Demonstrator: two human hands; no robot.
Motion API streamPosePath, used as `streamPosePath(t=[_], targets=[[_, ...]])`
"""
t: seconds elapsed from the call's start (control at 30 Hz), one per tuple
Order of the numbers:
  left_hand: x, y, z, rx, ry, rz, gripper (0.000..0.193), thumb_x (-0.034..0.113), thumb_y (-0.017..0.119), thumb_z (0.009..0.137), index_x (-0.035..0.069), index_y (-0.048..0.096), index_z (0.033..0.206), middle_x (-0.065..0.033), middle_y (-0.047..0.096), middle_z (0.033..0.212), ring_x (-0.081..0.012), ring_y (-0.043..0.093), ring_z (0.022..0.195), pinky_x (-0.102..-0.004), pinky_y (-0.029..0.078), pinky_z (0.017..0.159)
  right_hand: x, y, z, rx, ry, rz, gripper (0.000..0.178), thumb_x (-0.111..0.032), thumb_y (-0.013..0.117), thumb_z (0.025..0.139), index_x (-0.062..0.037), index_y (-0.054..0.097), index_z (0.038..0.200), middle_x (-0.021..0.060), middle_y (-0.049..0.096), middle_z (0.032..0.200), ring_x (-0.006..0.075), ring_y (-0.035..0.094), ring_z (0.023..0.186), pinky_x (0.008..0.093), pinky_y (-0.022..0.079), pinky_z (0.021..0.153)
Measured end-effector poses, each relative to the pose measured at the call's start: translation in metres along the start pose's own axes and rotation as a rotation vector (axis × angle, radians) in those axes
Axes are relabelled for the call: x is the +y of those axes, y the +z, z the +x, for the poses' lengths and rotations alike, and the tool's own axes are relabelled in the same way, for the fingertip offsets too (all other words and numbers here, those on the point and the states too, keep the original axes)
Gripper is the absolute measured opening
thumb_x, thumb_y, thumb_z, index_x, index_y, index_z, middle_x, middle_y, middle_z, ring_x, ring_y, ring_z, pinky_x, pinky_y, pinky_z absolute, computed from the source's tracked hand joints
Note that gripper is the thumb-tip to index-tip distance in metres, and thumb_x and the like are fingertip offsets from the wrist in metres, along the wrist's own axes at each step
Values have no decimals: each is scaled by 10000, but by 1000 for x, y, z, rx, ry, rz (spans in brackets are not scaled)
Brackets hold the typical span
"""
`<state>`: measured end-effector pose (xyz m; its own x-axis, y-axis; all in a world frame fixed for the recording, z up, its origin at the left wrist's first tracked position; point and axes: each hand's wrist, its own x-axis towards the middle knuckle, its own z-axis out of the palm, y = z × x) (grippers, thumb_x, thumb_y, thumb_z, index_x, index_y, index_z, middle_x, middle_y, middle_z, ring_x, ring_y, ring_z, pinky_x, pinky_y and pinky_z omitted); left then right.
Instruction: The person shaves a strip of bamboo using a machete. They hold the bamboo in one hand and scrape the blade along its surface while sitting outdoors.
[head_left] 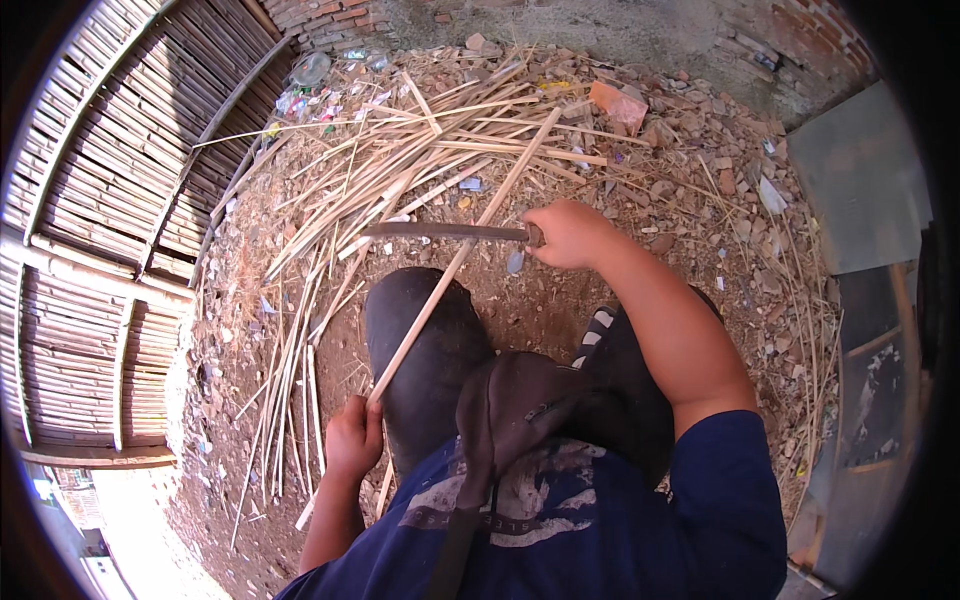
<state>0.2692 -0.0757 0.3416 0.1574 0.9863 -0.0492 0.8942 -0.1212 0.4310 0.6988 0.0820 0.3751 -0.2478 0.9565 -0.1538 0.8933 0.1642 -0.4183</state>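
Note:
My right hand [572, 235] is closed round the handle of a machete [440, 230], its long dark blade pointing left. The blade crosses a long pale bamboo strip [425, 310] at about its middle; whether it cuts into the strip I cannot tell. Low on the left, my left hand [354, 437] grips the near part of that strip beside my left knee. From there the strip slants up and away to the right, over my knee, its far end above the heap of split bamboo strips [400, 190].
More thin strips [290, 400] lie on the dirt at left. An orange brick [618, 107] sits among rubble by the back wall [600, 35]. A bamboo slat wall [110, 130] stands at left, and grey panels [860, 180] lean at right.

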Motion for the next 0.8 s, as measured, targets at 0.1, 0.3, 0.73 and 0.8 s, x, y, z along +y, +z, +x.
streamPosePath(t=[0.1, 0.3, 0.73, 0.8], targets=[[-19, 5, 1, -236, -226, -443, 399, 308, 607, 1024, 0, 534, 780, -119, 547, 604, -199, 528, 553, -392, 431, 557, 13, 0, -1, -114, -63, 45, 426, -324, 809, 773, -53, 704, 1085, 205, 700, 924, 368, 689, 920, 469, 524, 802], [10, -14, 5, -187, -148, -242, 379, 307, 577, 1036, 2, 592, 811, -147, 599, 645, -261, 579, 575, -422, 450, 580, 48, -15, -4, 24, 37, 64, 361, -301, 797, 773, -87, 725, 1056, 191, 711, 921, 374, 691, 919, 477, 532, 795], [8, 1, 5, -109, -74, -152, 502, 376, 440, 1082, -17, 567, 797, -270, 592, 703, -484, 592, 676, -528, 431, 617, 44, 14, 11, 54, 57, 165, 427, -325, 791, 795, -52, 716, 1114, 203, 725, 1004, 368, 697, 985, 467, 547, 849], [11, -3, 6, -127, -94, -151, 506, 375, 436, 1084, -18, 570, 795, -266, 593, 698, -481, 591, 664, -526, 431, 615, 21, 18, 8, -39, -27, 104, 438, -327, 793, 791, -41, 713, 1112, 203, 725, 1000, 369, 696, 983, 459, 548, 846]])
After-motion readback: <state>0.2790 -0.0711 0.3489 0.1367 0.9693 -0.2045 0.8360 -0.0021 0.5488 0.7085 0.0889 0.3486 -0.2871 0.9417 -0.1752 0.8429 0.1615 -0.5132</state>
